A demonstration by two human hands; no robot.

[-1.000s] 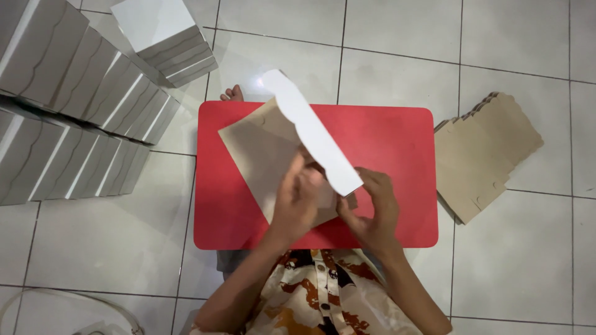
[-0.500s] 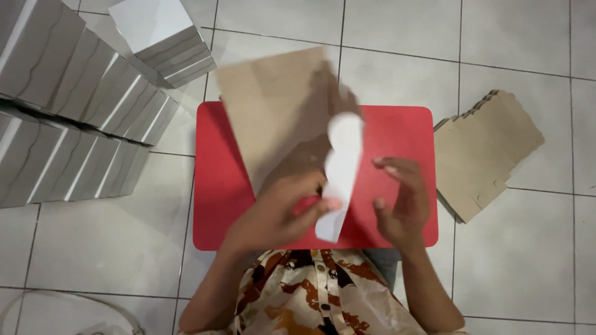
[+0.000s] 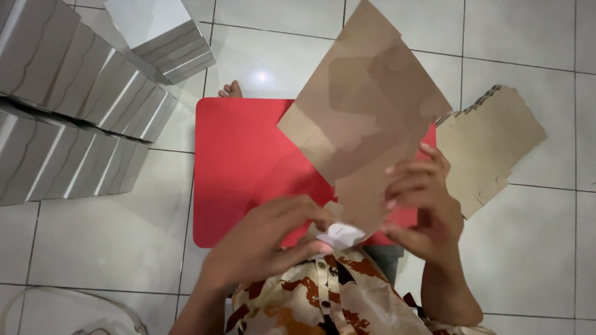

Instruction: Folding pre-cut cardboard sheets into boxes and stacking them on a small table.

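1. The brown cardboard sheet [image 3: 366,124] is held tilted up over the red bench's [image 3: 242,167] right half.
2. The left hand [image 3: 267,245] has its grip pinched on the sheet's white bottom flap [image 3: 340,234].
3. The right hand [image 3: 428,205] clamps the sheet's right edge; keeping that firm should let the flap fold clean.

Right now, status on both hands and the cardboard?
Left hand and right hand both gripping the flat cardboard blank, raised above the red table. Nothing in the way.
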